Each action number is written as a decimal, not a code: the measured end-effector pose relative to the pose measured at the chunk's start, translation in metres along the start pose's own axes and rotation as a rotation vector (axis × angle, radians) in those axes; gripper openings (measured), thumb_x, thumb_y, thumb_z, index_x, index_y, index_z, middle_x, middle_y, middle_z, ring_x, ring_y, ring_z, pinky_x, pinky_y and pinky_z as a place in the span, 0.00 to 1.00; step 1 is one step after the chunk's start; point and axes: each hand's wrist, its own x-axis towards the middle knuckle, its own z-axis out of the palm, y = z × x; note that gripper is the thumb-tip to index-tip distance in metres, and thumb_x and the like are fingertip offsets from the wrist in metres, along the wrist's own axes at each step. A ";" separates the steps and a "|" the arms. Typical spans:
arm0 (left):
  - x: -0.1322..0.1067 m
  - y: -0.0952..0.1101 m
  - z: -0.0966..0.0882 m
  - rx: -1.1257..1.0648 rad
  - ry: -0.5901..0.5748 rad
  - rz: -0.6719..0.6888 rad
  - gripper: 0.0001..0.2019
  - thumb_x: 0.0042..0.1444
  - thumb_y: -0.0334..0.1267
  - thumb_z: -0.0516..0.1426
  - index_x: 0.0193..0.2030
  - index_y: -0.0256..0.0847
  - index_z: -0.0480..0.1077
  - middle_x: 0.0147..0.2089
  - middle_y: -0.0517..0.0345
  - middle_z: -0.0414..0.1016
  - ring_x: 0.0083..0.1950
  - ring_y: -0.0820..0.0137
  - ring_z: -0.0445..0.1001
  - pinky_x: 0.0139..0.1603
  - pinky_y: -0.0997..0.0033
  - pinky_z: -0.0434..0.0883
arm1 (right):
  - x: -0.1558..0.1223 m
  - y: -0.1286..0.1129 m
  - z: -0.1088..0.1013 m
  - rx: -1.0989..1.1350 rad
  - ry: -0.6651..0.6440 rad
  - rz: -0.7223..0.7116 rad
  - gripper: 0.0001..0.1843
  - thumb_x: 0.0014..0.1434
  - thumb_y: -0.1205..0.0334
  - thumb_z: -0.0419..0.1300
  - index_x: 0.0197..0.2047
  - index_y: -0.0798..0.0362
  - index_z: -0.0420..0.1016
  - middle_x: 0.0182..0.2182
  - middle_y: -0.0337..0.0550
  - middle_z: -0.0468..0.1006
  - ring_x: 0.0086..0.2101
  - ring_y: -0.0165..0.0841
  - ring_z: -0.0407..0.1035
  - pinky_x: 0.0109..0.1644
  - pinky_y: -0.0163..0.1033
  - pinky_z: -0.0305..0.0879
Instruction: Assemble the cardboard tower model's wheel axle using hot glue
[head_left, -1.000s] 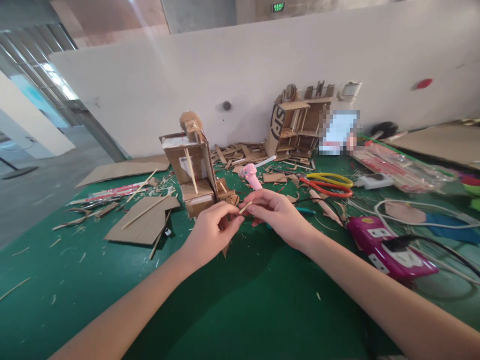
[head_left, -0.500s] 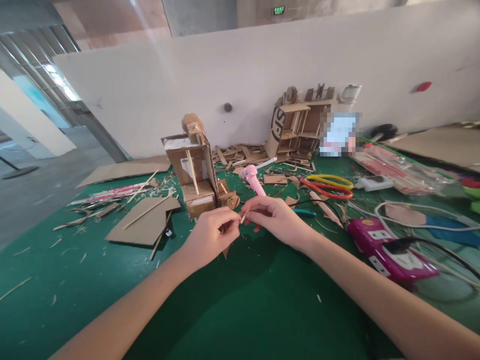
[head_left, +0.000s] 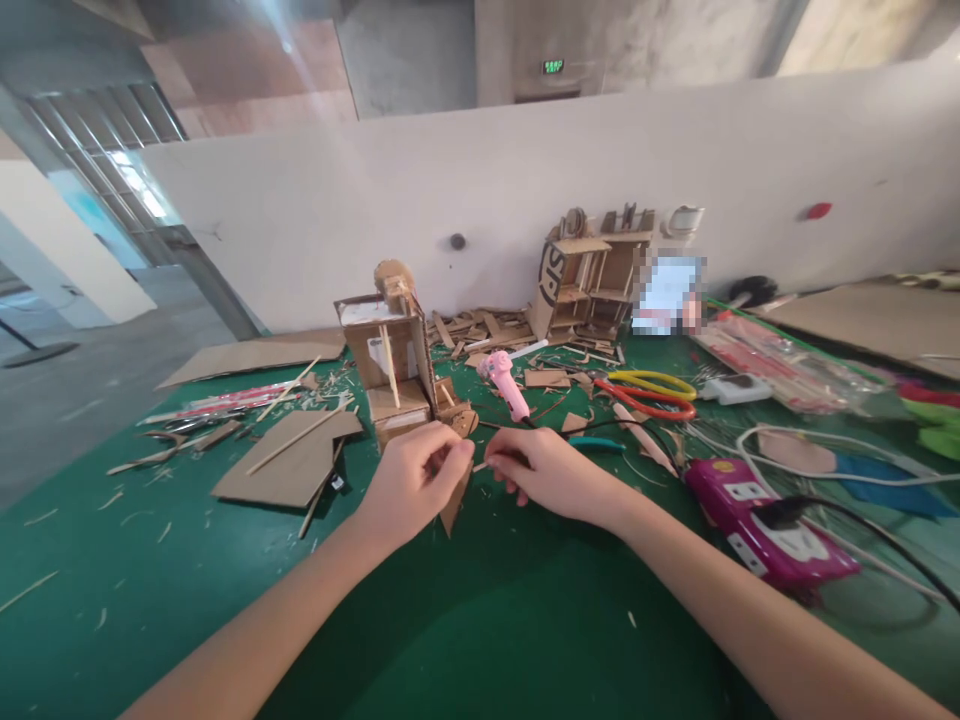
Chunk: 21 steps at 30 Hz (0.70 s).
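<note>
My right hand (head_left: 559, 468) pinches a short, thin wooden stick (head_left: 481, 467) between thumb and fingertips, its pale end pointing left. Close by on the left, my left hand (head_left: 412, 482) is closed, thumb against the curled fingers; whatever it may hold is hidden. A pointed cardboard scrap (head_left: 454, 508) shows beside the left thumb, partly covered by that hand. Just behind the left hand stands a cardboard structure (head_left: 390, 365) with a stick propped in it and a round cardboard disc (head_left: 465, 420) at its foot. Beyond my right hand lies a pink glue gun (head_left: 506, 385).
Orange- and yellow-handled tools (head_left: 652, 390) lie right of the glue gun. A magenta power strip (head_left: 765, 520) with cables sits at the right. Cardboard sheets (head_left: 281, 460) and sticks lie left. A cardboard shelf (head_left: 566, 285) and a blurred screen (head_left: 667, 290) stand at the back wall.
My hands, which met at the fingertips around the small stick, have come slightly apart. The stick is now in my right hand. The camera view has tilted up a little.
</note>
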 end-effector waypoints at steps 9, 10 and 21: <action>0.006 -0.001 0.001 0.691 0.009 0.144 0.19 0.63 0.38 0.48 0.61 0.42 0.63 0.62 0.47 0.66 0.37 0.68 0.77 0.22 0.73 0.65 | -0.002 0.011 -0.010 -0.576 0.186 -0.102 0.06 0.60 0.71 0.51 0.37 0.53 0.68 0.24 0.38 0.71 0.22 0.28 0.64 0.27 0.32 0.57; 0.010 -0.001 -0.003 0.743 -0.002 0.154 0.19 0.64 0.38 0.47 0.61 0.42 0.64 0.63 0.47 0.65 0.36 0.68 0.77 0.22 0.72 0.65 | -0.002 0.014 -0.011 -0.617 0.211 -0.112 0.06 0.59 0.71 0.51 0.37 0.53 0.68 0.24 0.38 0.71 0.24 0.28 0.65 0.29 0.33 0.56; 0.048 -0.005 -0.022 0.668 -0.291 0.237 0.17 0.59 0.31 0.51 0.55 0.42 0.66 0.47 0.48 0.75 0.29 0.67 0.75 0.25 0.70 0.61 | 0.002 0.002 -0.005 -0.660 0.322 -0.194 0.06 0.57 0.71 0.53 0.37 0.51 0.67 0.24 0.38 0.72 0.24 0.30 0.66 0.29 0.34 0.55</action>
